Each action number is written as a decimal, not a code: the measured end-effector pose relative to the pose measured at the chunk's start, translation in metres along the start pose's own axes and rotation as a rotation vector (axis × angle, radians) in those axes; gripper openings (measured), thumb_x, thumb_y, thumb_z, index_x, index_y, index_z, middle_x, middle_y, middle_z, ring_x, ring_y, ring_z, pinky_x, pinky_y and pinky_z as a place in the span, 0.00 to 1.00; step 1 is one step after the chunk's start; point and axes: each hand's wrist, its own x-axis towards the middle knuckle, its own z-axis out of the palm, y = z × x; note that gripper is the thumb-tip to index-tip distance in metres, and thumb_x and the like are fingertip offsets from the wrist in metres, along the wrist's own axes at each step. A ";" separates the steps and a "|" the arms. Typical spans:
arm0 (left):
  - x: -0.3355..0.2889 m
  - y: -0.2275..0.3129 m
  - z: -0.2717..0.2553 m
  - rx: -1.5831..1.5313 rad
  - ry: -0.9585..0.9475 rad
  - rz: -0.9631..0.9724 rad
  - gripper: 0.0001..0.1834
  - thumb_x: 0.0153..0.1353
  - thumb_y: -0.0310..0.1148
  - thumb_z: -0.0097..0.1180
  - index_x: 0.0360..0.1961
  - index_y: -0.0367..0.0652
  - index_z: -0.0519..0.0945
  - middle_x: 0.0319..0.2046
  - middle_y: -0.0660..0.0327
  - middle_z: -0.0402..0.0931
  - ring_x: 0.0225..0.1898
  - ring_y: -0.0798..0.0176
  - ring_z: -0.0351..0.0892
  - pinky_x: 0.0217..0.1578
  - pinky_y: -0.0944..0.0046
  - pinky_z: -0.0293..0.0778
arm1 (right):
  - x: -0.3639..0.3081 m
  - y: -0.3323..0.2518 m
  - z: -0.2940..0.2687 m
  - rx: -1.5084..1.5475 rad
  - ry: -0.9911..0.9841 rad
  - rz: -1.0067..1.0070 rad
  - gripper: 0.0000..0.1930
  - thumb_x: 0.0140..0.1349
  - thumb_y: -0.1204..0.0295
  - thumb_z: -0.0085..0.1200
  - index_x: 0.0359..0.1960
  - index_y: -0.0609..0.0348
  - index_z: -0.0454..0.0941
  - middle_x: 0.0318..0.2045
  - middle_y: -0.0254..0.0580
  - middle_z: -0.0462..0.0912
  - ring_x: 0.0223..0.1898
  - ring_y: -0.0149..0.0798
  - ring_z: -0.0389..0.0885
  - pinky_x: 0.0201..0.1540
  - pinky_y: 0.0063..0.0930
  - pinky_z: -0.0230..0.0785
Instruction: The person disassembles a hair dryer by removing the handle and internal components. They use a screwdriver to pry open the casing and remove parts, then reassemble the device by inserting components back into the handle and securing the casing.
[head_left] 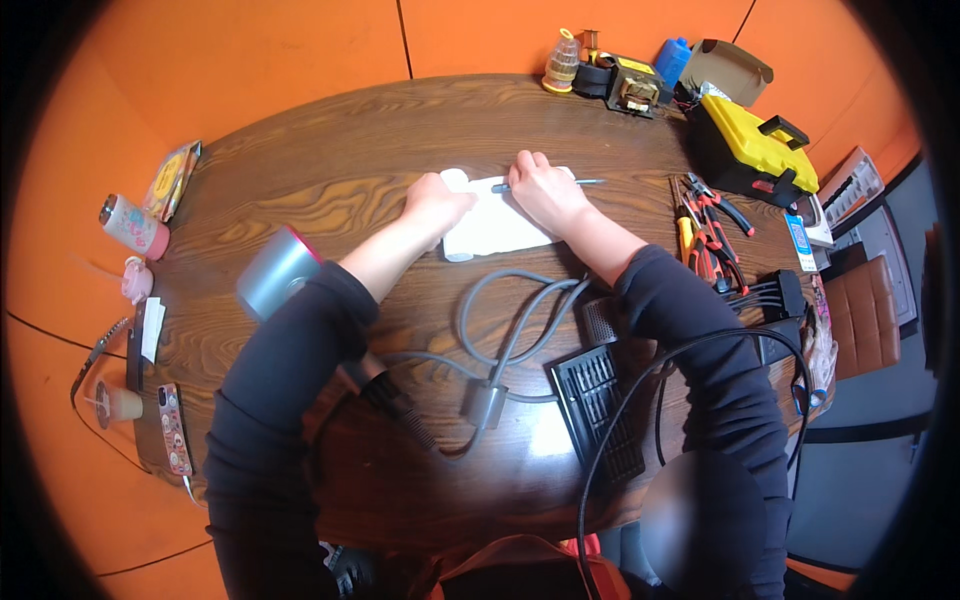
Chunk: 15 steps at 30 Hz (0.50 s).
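A white cloth or paper sheet (492,228) lies on the table in front of me, its left end looking rolled. My left hand (437,208) is closed at the sheet's left edge, fingertips partly hidden. Over its upper right part, my right hand (543,193) has curled fingers around a thin blue rod (592,182), like a slim screwdriver or pen, which shows on both sides of the hand. Nearer to me, left of my left forearm, lies the silver head of a hair dryer (272,275) with a magenta rim. Its grey cord (522,325) loops below the sheet.
A black bit case (595,408) and a perforated grey cylinder (600,322) lie by my right forearm. Pliers and cutters (712,235) are at the right, before a yellow-black toolbox (752,148). A transformer (635,90) stands far back; a phone (174,430) lies at the left edge.
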 end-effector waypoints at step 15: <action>-0.116 -0.052 -0.224 -0.256 0.373 0.093 0.21 0.53 0.34 0.54 0.46 0.35 0.66 0.36 0.55 0.73 0.39 0.63 0.76 0.36 0.65 0.74 | 0.000 0.011 0.023 0.116 0.026 0.005 0.07 0.50 0.76 0.45 0.30 0.62 0.72 0.31 0.47 0.70 0.34 0.45 0.75 0.31 0.36 0.74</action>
